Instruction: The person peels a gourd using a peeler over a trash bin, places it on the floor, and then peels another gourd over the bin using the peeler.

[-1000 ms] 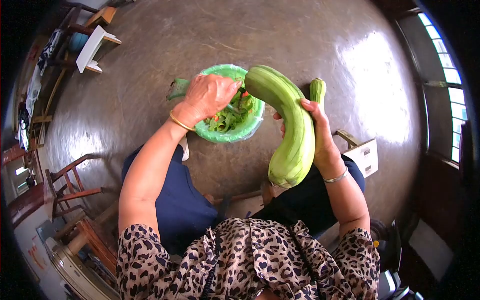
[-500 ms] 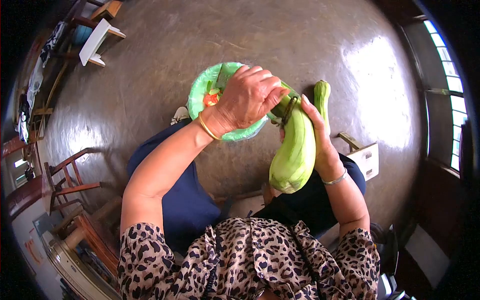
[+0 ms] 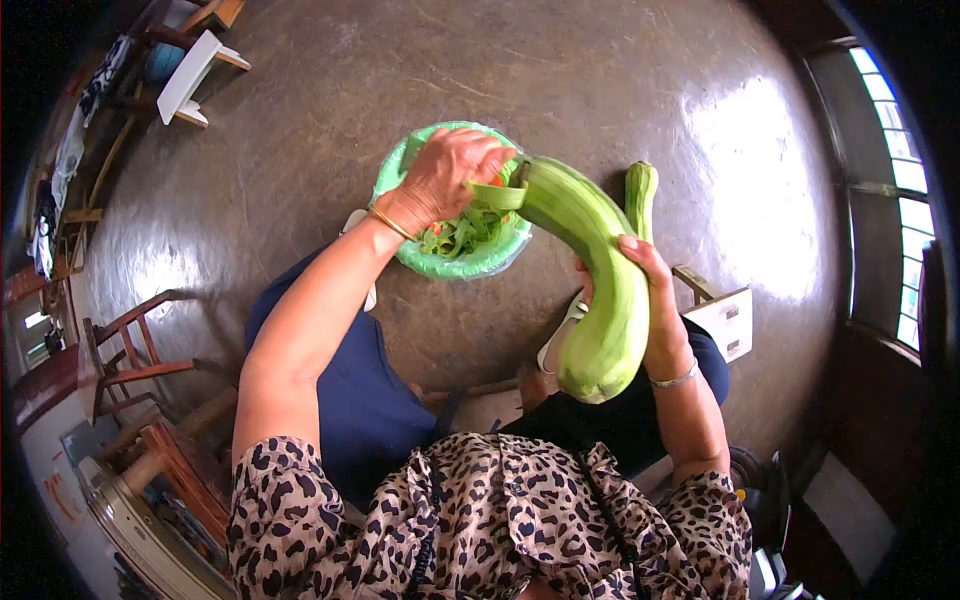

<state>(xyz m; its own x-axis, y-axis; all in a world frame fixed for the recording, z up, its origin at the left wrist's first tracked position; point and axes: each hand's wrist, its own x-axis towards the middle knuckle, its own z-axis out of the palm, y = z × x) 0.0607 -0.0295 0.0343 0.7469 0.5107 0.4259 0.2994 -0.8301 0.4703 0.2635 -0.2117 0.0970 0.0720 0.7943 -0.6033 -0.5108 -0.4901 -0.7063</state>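
A long, curved light-green squash (image 3: 605, 290) with partly peeled, streaked skin is held in my right hand (image 3: 655, 285), its thick end toward me. My left hand (image 3: 450, 175), wearing a gold bangle, is closed around a peeler, mostly hidden by the fingers, at the squash's narrow far end. A pale green strip (image 3: 497, 195) shows beside those fingers. Below my left hand is a basin lined with a green bag (image 3: 445, 265), holding green peelings (image 3: 470, 232) and some orange-red bits. A second, slimmer green squash (image 3: 642, 200) stands beyond my right hand.
A low white stool (image 3: 722, 320) is by my right knee. Another white stool (image 3: 190, 78) stands at the far left, and a wooden chair (image 3: 130, 350) is nearer on the left. Windows (image 3: 905, 190) line the right side. The floor (image 3: 560, 80) is shiny brown.
My left hand has moved left and slightly away from me, over the basin, from the squash's upper body to its tip. The squash has swung so its narrow end points toward the basin, uncovering the peelings.
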